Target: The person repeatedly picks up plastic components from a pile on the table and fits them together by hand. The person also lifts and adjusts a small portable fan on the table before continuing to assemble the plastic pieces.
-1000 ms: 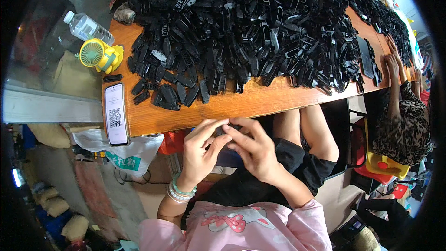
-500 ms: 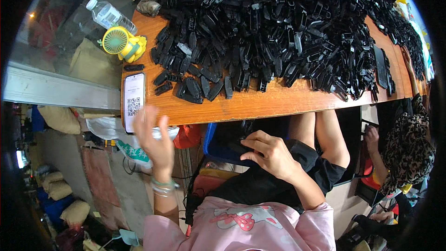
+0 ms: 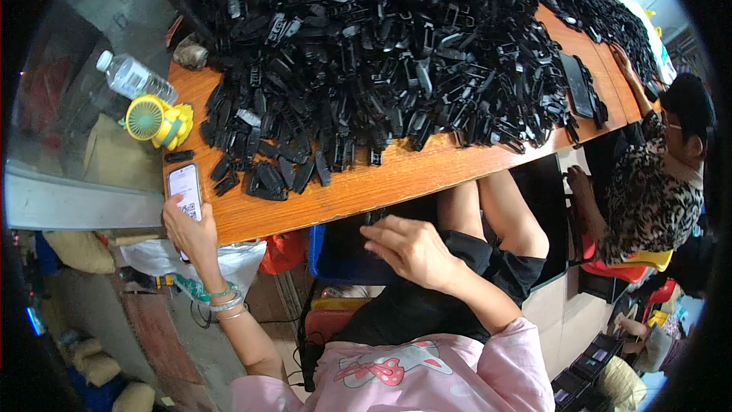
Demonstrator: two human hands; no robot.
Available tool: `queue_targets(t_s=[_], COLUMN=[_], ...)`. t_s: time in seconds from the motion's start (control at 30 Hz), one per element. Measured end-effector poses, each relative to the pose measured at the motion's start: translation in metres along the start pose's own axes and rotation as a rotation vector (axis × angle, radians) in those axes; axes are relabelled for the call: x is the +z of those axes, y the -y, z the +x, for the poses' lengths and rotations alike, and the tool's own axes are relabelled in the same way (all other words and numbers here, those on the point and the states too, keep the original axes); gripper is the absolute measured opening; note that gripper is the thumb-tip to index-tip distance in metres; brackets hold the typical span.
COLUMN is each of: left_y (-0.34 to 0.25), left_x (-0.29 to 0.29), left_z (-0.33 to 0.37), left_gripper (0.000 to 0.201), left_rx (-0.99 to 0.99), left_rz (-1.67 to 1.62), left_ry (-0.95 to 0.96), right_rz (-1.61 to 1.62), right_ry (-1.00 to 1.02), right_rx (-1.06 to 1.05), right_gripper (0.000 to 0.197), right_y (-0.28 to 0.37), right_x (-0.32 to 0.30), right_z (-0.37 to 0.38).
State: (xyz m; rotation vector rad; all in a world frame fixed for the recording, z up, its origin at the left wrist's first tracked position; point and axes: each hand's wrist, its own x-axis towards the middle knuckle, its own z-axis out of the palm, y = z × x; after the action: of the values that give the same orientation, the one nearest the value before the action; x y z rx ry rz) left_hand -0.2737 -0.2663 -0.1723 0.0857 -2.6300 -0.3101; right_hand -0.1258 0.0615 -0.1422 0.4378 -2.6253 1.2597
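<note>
- Wide orange-brown worktop [image 3: 366, 181] across the scene, its front edge bare, a great heap of black plastic pieces [image 3: 358, 61] filling most of the rest.
- Pale tiled floor [image 3: 560, 317] down on the right; over at the left, a light-coloured ledge [image 3: 84, 206] meets the worktop's end.
- Here's the phone [image 3: 184, 183], at the worktop's near left corner, screen lit, and the left hand [image 3: 191, 230] is on its lower part, fingers bent and thumb along the right side; how firm that hold is, I can't tell.
- Right hand [image 3: 412, 252] in front of the worktop, above the blue bin [image 3: 314, 255], fingers half curled; can't tell whether anything sits in them.
- Beyond the phone, a yellow fan [image 3: 149, 118] stands just before a clear bottle [image 3: 137, 78].
- Red bag [image 3: 284, 252] and white bag [image 3: 236, 263] crowd in below the edge.
- Another person [image 3: 652, 191] sits far right, in a patterned top.
- Phone's lower end: mostly covered by the hand. Bin's contents: dark, hard to read. Heap: cut off at the top.
</note>
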Motion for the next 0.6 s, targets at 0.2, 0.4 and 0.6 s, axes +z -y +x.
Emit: queue_targets(t_s=[0.2, 0.4, 0.6], left_y=[-0.011, -0.133, -0.203], left_x=[-0.008, -0.026, 0.001], left_z=[0.0, -0.023, -0.006], left_gripper=[0.054, 0.03, 0.022], left_rx=[0.013, 0.418, 0.596], left_rz=[-0.026, -0.429, -0.775], left_ry=[0.087, 0.078, 0.156], right_rz=[-0.454, -1.044, -0.927], right_ry=[-0.435, -0.307, -0.388], right_rx=[0.05, 0.141, 0.008], right_gripper=[0.028, 0.035, 0.025], right_y=[-0.042, -0.1, -0.108], right_x=[-0.048, -0.109, -0.104], right_z=[0.035, 0.079, 0.079])
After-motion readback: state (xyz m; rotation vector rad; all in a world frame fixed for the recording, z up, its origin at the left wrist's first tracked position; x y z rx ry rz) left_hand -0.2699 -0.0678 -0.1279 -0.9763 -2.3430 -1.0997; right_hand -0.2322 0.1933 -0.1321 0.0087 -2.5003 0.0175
